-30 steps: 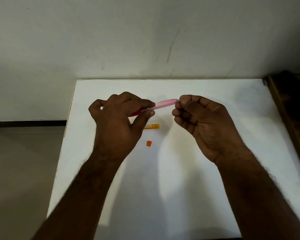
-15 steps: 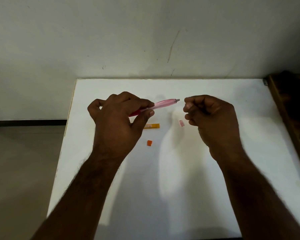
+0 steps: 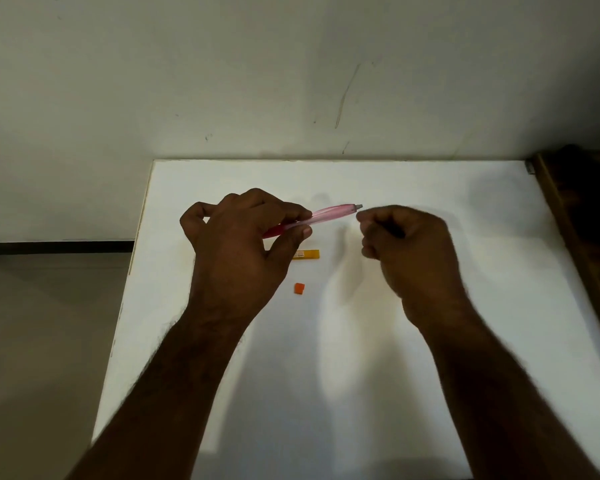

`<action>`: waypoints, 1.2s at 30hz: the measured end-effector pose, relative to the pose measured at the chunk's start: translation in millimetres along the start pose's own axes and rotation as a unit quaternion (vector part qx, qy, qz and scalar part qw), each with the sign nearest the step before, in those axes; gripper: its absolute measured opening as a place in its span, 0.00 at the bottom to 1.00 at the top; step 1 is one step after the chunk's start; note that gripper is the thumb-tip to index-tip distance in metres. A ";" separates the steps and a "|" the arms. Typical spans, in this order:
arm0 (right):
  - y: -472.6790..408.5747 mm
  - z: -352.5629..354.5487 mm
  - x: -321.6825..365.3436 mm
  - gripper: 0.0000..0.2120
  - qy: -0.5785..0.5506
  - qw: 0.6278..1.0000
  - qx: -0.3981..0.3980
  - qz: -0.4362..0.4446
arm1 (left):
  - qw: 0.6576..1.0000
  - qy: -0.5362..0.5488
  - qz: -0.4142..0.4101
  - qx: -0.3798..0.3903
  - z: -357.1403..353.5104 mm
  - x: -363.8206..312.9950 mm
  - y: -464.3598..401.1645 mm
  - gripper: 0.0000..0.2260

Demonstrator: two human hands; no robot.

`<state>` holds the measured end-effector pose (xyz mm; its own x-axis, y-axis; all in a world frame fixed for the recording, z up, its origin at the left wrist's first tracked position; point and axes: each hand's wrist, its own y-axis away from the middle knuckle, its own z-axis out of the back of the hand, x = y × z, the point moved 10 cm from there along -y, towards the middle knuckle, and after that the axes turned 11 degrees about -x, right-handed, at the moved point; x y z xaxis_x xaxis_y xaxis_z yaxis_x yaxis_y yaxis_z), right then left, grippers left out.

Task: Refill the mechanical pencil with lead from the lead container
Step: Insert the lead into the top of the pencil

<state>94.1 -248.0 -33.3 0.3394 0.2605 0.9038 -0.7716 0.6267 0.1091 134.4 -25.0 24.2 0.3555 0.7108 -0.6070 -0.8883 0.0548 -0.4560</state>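
My left hand (image 3: 243,244) grips a pink translucent mechanical pencil (image 3: 329,214) by its red lower part and holds it above the white table (image 3: 326,393). The pencil's grey rear end points right. My right hand (image 3: 406,244) is blurred, with curled fingers, and its fingertips are right at that grey end. Nothing shows in its fingers. The yellow lead container (image 3: 307,253) lies flat on the table below the pencil. Its small orange cap (image 3: 299,288) lies a little nearer to me.
The table's back edge meets a pale wall (image 3: 291,81). A dark wooden piece of furniture (image 3: 589,220) stands along the table's right edge. Floor (image 3: 49,341) lies beyond the left edge.
My right hand drew away from the pencil's end, and a small pink cap lay on the table. The hand has now come back to the pencil's end, and the cap is out of sight.
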 end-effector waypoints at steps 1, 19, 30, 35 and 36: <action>-1.1 1.5 -2.4 0.07 -0.103 0.993 0.004 -0.052 | 1.000 -0.001 0.001 0.001 -0.2 -0.2 -0.1 0.06; 5.6 -5.4 11.5 0.06 -0.275 0.955 0.065 -0.095 | 1.000 -0.010 0.009 0.005 -1.1 -1.8 0.2 0.06; 4.8 -4.1 17.9 0.06 -0.213 0.975 0.061 -0.034 | 1.000 -0.007 0.019 0.011 -4.3 0.7 2.9 0.06; 5.9 -4.7 15.7 0.09 -0.227 0.971 0.052 -0.051 | 0.999 0.000 0.041 0.017 -7.3 0.0 5.3 0.06; 7.3 -6.3 15.3 0.12 -0.232 0.969 0.052 -0.060 | 0.999 0.006 0.052 0.014 -7.6 -0.7 5.7 0.06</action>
<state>97.1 -234.9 -21.3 0.1702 -0.1837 0.9681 -0.7998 0.5482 0.2447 131.3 -30.5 17.1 0.2645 0.7058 -0.6572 -0.9281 0.0011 -0.3724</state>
